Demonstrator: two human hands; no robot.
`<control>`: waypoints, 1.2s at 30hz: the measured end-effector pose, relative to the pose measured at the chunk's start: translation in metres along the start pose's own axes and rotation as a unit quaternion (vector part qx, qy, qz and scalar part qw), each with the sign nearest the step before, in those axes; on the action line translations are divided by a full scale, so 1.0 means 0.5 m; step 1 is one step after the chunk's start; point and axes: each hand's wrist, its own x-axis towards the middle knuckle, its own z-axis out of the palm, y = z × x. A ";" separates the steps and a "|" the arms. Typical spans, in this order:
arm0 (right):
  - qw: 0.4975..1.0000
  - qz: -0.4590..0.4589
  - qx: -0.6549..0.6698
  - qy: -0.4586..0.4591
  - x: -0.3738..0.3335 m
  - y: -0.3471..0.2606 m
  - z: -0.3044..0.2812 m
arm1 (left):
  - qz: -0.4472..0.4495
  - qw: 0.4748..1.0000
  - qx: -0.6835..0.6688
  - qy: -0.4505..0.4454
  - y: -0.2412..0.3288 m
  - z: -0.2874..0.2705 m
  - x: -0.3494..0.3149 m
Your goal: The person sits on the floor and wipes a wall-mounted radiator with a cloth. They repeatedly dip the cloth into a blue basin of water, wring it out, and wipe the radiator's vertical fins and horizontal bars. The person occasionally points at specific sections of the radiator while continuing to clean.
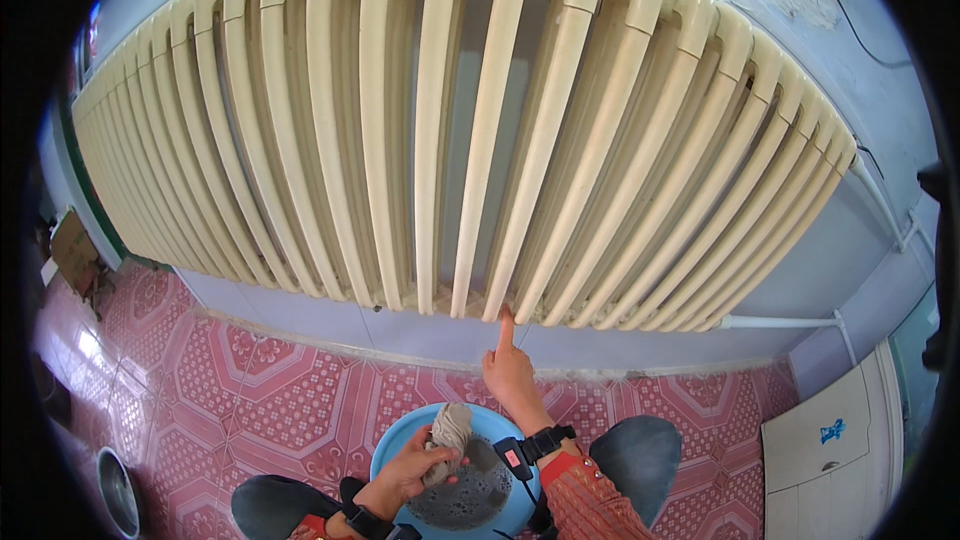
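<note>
A bunched, wrung grey-beige cloth [452, 432] is gripped in my left hand [412, 468], its fingers closed around it. Below the cloth is a light blue basin [384, 452] of dark, sudsy water. My right hand [508, 372] reaches forward with the index finger stretched out. That fingertip is at the lower end of a column of the cream-coloured radiator [478, 190], touching or nearly touching it. Nothing shows in the right hand, and its other fingers look curled in.
Pink patterned floor tiles [290, 400] surround the basin, and my knees flank it. A metal bowl [118, 493] stands at the far left, with a cardboard box [75, 252] farther back. White pipes [790, 321] and a white cabinet [820, 440] are at the right.
</note>
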 end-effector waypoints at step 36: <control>0.995 -0.017 0.053 0.085 0.103 -0.073 0.114 | 0.079 0.991 -0.100 0.050 0.031 -0.013 -0.045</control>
